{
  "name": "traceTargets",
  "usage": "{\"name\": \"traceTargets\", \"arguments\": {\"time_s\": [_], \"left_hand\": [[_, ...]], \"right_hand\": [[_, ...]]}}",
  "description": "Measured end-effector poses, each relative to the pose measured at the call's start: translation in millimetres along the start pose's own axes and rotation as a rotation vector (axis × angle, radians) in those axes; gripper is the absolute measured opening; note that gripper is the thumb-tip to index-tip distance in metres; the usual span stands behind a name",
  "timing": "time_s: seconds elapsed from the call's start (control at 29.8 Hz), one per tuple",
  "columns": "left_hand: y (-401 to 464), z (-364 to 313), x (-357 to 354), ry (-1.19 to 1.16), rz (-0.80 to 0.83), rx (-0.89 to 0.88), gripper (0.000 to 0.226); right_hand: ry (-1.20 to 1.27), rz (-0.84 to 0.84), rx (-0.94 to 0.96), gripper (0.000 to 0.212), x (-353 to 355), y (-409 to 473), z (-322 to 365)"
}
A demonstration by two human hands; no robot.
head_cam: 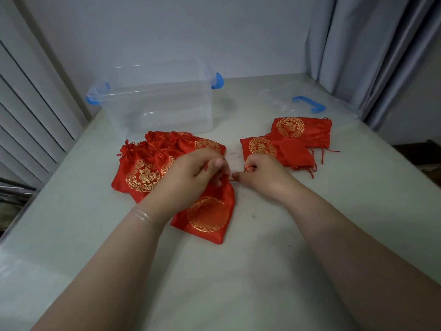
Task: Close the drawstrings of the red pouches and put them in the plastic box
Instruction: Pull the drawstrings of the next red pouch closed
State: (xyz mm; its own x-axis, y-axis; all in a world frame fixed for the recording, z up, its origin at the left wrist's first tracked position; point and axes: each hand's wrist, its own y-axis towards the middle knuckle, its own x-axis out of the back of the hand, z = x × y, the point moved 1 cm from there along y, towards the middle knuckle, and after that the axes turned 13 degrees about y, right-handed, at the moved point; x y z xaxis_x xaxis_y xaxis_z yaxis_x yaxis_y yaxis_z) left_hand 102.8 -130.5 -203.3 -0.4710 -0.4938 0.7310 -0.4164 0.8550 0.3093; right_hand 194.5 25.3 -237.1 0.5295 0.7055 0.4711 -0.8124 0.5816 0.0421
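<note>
Between the two hands, at the middle of the table, a flat red satin pouch with a gold round emblem [207, 212] is being worked; its gathered neck lies under the left hand [191, 180], whose fingers are curled round the neck and pinch the thin red drawstring [231, 179]. The right hand [260, 177] is closed on the other end of that cord, which is looped over a finger and held taut between the hands.

The main risk is judged to be the cord: if it is pulled too sharply or at an angle, it may slip from the pinch, snap, or be drawn out of its channel, and the neck would be left half open. The pouch could also be dragged across the smooth pale table top [238, 271] if the neck is not held down.

Just behind the left hand a heap of cinched red pouches with knotted tops [152, 158] is piled, apparently closed but not yet boxed; their loose cords could be caught up by mistake. To the right, flat red pouches with open mouths [286, 142] lie overlapped, their strings trailing, probably awaiting closure.

Beyond the heap the clear plastic box with blue latches [157, 101] stands with nothing visible inside. Being light, it might be shoved when pouches are dropped in. Its clear lid with a blue handle [307, 103] lies well apart at the far right.
</note>
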Motion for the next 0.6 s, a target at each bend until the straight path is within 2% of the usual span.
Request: {"name": "traceTargets", "arguments": {"time_s": [0.13,0.3,0.5,0.6], "left_hand": [[3,11,-3,0.274,-0.011,0.037,0.005],[4,18,-7,0.313,-0.010,0.175,0.024],[4,12,-18,0.409,-0.122,0.051,0.007],[4,11,-19,0.386,-0.124,0.036,0.003]], "right_hand": [[0.013,0.018,0.030,0.038,2,-3,5],[0.106,0.083,0.112,0.033,5,-10,14],[0.145,0.231,0.329,0.023,-8,-24,25],[0.205,0.118,0.402,0.032,-6,-20,27]]}}
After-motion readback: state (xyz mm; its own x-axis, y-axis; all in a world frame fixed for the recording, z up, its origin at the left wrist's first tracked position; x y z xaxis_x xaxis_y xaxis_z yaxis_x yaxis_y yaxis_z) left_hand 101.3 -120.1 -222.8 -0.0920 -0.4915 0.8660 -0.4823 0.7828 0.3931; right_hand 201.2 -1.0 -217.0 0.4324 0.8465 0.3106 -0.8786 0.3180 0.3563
